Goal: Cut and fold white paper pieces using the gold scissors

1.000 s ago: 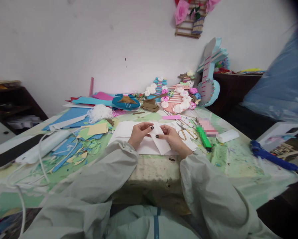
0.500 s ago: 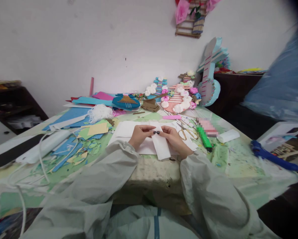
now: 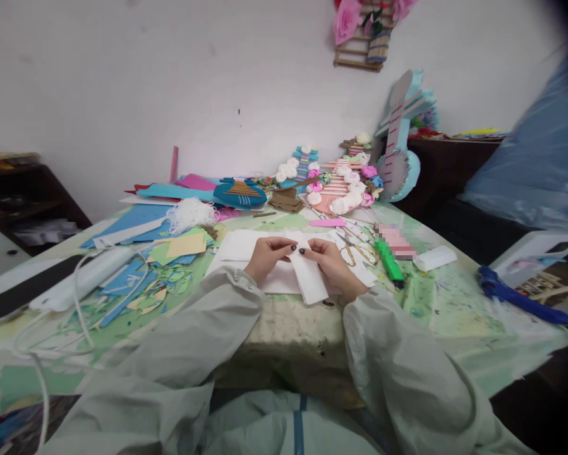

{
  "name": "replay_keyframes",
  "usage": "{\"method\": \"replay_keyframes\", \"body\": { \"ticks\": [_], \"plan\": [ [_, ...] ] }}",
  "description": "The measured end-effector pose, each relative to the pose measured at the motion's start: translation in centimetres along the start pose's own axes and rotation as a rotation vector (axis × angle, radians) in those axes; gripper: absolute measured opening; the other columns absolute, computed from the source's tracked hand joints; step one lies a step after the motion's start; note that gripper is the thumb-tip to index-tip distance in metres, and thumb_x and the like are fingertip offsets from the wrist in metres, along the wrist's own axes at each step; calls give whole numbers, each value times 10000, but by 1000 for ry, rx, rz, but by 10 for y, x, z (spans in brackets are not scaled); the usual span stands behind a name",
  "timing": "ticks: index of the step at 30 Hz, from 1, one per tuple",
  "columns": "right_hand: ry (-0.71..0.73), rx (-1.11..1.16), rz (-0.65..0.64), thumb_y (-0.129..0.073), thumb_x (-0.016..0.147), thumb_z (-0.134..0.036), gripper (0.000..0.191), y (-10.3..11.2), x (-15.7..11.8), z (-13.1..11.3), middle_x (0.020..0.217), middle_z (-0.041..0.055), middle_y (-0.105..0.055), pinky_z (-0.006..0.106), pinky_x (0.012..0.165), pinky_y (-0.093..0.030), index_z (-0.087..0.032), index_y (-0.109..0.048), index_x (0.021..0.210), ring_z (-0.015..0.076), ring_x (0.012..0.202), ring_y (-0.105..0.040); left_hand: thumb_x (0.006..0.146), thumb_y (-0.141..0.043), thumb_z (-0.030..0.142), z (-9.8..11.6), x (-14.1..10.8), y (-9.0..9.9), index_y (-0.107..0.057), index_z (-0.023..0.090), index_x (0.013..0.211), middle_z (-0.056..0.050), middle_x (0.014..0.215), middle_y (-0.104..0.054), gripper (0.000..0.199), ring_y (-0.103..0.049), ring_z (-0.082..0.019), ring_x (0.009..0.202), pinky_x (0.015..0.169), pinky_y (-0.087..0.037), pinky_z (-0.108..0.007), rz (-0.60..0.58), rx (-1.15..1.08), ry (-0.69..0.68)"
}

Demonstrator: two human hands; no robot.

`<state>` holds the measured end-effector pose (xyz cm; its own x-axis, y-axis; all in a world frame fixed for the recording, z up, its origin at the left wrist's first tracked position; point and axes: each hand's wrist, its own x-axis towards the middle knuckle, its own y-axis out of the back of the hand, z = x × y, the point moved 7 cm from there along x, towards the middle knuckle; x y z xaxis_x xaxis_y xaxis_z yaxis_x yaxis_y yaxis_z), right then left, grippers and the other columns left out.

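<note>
Both my hands meet over the near middle of the table, pinching one narrow strip of white paper [image 3: 309, 281]. My left hand [image 3: 268, 256] is closed on its upper left edge, thumb on top. My right hand [image 3: 333, 264] is closed on the upper right edge, its thumb close beside the left one. The strip hangs tilted toward me, its lower end free. Beneath lie white paper sheets [image 3: 236, 245], partly covered by the hands. Gold-handled scissors [image 3: 359, 251] lie just right of my right hand.
A green utility knife [image 3: 392, 268] and a white roll-like piece [image 3: 435, 258] lie to the right, near a blue glue gun [image 3: 520, 297]. Left are paper scraps [image 3: 170, 284], white string [image 3: 193, 216] and a power strip [image 3: 82, 278] with a looping cable. Paper guitars [image 3: 335, 186] stand behind.
My thumbs have moved slightly apart along the strip's upper part. The strip's lower end has shifted a little to the right.
</note>
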<state>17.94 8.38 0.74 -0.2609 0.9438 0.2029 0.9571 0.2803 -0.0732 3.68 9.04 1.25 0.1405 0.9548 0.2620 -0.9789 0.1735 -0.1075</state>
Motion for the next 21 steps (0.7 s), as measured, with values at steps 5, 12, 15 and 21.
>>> {"method": "replay_keyframes", "body": {
  "ticks": [5, 12, 15, 21],
  "plan": [
    [22, 1, 21, -726, 646, -422, 286, 1, 0, 0, 677, 9, -613, 232, 518, -357, -164, -639, 734, 116, 571, -509, 577, -783, 277, 1, 0, 3, -736, 135, 802, -54, 736, -706, 271, -613, -140, 649, 612, -523, -269, 27, 20, -21],
    [72, -128, 81, -719, 640, -463, 328, 2, -1, -7, 576, -12, -546, 222, 457, -291, -155, -606, 655, 95, 502, -430, 548, -801, 272, 2, 0, 0, -718, 124, 819, -49, 712, -694, 320, -615, -140, 649, 617, -511, -266, -9, -8, 1],
    [117, -181, 171, -669, 693, -473, 333, 9, -2, -11, 593, 2, -562, 222, 467, -303, -143, -630, 673, 100, 521, -438, 547, -801, 249, 2, 1, -1, -705, 116, 879, -38, 685, -686, 370, -610, -129, 636, 628, -507, -261, -24, -34, 16],
    [185, -256, 218, -624, 736, -460, 341, 12, -2, -16, 583, 0, -547, 226, 472, -286, -131, -636, 650, 94, 514, -409, 565, -791, 233, 0, 3, 1, -689, 113, 894, -35, 684, -677, 365, -605, -122, 630, 634, -492, -258, -40, -66, 20]
  ]
}}
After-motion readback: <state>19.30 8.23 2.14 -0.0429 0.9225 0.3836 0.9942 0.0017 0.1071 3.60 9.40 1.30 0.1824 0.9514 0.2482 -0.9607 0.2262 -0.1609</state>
